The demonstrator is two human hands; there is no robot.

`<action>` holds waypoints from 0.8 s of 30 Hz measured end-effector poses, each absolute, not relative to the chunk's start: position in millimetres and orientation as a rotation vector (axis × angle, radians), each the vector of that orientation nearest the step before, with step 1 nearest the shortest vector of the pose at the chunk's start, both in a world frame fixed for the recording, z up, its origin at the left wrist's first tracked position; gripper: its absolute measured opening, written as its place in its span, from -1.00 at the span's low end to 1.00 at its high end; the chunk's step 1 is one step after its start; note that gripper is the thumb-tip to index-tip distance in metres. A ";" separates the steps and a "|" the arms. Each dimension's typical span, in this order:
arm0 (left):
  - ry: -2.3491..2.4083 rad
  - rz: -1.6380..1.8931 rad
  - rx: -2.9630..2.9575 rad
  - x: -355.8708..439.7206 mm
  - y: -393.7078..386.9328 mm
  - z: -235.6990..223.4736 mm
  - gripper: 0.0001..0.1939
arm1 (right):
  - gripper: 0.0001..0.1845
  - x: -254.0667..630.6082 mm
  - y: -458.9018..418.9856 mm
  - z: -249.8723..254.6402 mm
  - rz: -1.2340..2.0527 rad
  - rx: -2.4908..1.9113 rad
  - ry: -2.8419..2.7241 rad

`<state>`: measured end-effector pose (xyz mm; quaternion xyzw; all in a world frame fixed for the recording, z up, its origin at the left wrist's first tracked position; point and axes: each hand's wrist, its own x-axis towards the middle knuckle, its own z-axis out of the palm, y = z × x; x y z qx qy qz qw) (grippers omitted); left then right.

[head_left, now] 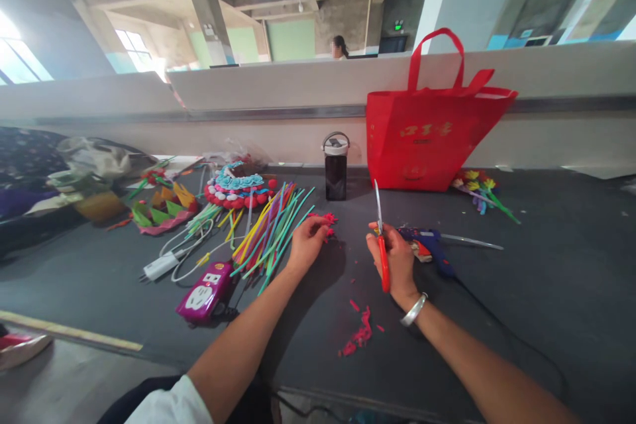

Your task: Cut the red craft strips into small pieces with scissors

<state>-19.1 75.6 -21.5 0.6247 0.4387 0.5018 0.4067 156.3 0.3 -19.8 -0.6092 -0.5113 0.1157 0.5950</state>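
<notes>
My right hand (pixel 397 262) is closed around scissors (pixel 383 262) with red handles, and their blades point up and away from me. My left hand (pixel 307 242) has its fingers pinched together at small red fuzzy pieces (pixel 330 218) on the table; the fingertips partly hide them. Just left of that hand lies a fanned bundle of colourful pipe cleaners (pixel 271 232). Beside my right hand rests a blue glue gun (pixel 433 248) with a clear glue stick in its back. Red fuzzy scraps (pixel 360 334) are scattered on the table between my forearms.
At the back stand a dark bottle (pixel 336 172) and a red tote bag (pixel 427 139). A purple power strip (pixel 206 291), a white plug (pixel 161 266) and flower crafts (pixel 238 185) lie on the left. Small pipe-cleaner flowers (pixel 479 185) are at right. A person sits beyond the partition.
</notes>
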 end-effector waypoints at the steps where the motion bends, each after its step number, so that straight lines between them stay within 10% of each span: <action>1: 1.036 1.218 1.569 -15.8 71.4 -22.1 -0.81 | -0.64 157.5 1.4 -20.3 0.270 -1.416 -1.172; 24: 0.776 0.715 1.471 -6.6 -11.4 -7.0 -0.57 | -0.58 166.8 14.4 -28.4 0.242 -1.437 -1.204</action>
